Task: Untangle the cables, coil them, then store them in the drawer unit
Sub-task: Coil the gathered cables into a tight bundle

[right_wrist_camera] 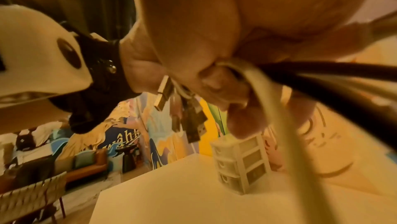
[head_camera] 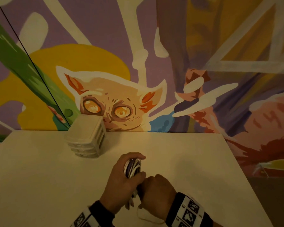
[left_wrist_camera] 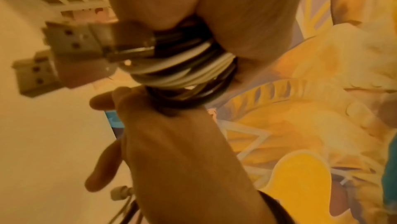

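Both hands are raised over the white tabletop (head_camera: 179, 153), touching each other near its front edge. The left hand (head_camera: 121, 181) has fingers and thumb curled round a tight coil of white and dark round cables (head_camera: 132, 167), clamped on it; the coil sits upright in the fist, loops showing between thumb and fingertips. In the left wrist view the same bundle (left_wrist_camera: 184, 73) is squeezed between thumb and fingers, with two metal USB-A plugs (left_wrist_camera: 64, 56) sticking out to the side. The right hand (head_camera: 157, 189) is closed on the loose cable tails just beside the coil's lower end; in the right wrist view its fingers pinch a white strand and a dark strand (right_wrist_camera: 311, 81), with several USB plugs (right_wrist_camera: 189, 117) dangling below the left hand. A thin white cable tail (head_camera: 147, 217) lies looped on the table under the wrists. The small white plastic three-drawer unit (head_camera: 87, 136) stands at the table's far edge against the painted mural wall (head_camera: 121, 99), all drawers closed, well apart from the hands.
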A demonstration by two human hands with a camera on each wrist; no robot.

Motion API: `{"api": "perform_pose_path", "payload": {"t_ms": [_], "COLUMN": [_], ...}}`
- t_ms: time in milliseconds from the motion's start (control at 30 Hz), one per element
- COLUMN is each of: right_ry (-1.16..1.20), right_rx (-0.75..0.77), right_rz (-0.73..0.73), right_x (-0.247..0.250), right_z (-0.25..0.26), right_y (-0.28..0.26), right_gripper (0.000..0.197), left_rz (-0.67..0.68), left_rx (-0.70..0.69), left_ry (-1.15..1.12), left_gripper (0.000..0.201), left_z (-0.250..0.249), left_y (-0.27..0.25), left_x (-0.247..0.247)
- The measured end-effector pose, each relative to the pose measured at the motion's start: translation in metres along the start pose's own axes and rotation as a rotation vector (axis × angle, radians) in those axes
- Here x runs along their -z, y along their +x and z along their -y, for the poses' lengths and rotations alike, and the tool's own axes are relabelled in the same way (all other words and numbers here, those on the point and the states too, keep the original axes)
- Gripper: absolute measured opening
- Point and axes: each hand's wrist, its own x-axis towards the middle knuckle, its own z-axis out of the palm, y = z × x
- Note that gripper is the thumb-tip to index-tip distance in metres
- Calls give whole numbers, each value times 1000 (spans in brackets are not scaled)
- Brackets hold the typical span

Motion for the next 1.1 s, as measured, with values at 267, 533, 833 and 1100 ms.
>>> {"api": "perform_pose_path", "payload": {"t_ms": [267, 533, 833, 1100], "right_ry": [-61, 101, -152, 193], "right_rx": [-20, -54, 239, 315], "right_rz": [244, -6, 9, -70], "right_x": [14, 14, 32, 76], "right_z": [5, -3, -7, -5], "right_y": [-8, -29, -32, -29], "right_gripper": [20, 33, 38, 18], "left_rz": [-57, -413, -279, 260], "left_rx": [18, 121, 5, 56], "left_ry": [-156, -285, 95, -148], "left_gripper": [24, 23, 31, 36], "left_z": [3, 8, 24, 22], "left_y": [7, 30, 24, 3], "left_x": [-2, 30, 31, 25]}}
